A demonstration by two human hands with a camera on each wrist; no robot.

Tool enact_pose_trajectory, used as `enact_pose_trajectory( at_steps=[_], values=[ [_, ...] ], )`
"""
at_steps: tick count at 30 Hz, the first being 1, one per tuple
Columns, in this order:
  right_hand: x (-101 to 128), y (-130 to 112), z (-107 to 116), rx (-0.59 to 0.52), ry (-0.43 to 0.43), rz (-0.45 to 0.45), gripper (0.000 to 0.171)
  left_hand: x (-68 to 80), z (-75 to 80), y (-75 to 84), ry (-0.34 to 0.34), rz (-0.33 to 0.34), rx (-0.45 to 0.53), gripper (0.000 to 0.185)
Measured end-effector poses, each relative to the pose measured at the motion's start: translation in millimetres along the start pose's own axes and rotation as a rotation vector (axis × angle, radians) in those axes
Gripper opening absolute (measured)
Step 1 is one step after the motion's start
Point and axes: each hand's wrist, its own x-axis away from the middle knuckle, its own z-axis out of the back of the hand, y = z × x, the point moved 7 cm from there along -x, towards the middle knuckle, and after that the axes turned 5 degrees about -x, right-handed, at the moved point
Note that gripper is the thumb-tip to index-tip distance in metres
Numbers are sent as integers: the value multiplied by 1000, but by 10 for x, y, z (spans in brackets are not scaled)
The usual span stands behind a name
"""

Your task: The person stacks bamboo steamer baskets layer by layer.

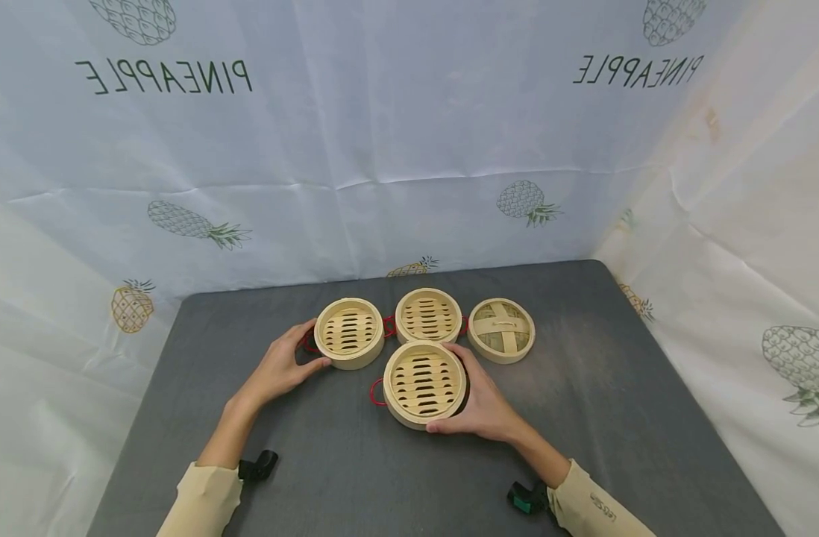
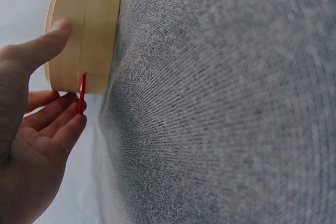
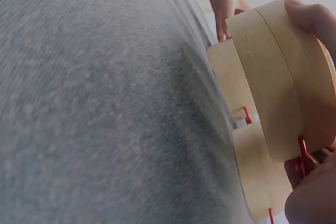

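Three round bamboo steamer baskets with slatted bottoms and red side handles are in the head view. My left hand (image 1: 283, 365) holds the left steamer basket (image 1: 349, 332) by its side, thumb in front and fingers behind by the red handle (image 2: 82, 94); that basket stands on the table. With my right hand (image 1: 482, 403) I grip the front steamer basket (image 1: 424, 388), thumb near and fingers around its right side. In the right wrist view this basket (image 3: 278, 77) is raised off the cloth. The back steamer basket (image 1: 428, 313) stands just beyond it, partly overlapped.
A woven bamboo lid (image 1: 501, 328) with crossed bands lies right of the back basket. Dark grey cloth covers the table (image 1: 342, 470). A white curtain (image 1: 383, 134) with pineapple prints hangs behind and at the sides. Black wrist devices (image 1: 526, 497) sit at both sleeves.
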Motion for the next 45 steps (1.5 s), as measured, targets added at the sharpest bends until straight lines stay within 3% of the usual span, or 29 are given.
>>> enact_pose_trajectory(
  at_steps=[12, 45],
  values=[
    [-93, -100, -25, 6, 53, -37, 130, -16, 14, 7, -17, 10, 1, 84],
    [-606, -322, -174, -62, 54, 37, 125, -8, -20, -30, -17, 10, 31, 86]
  ],
)
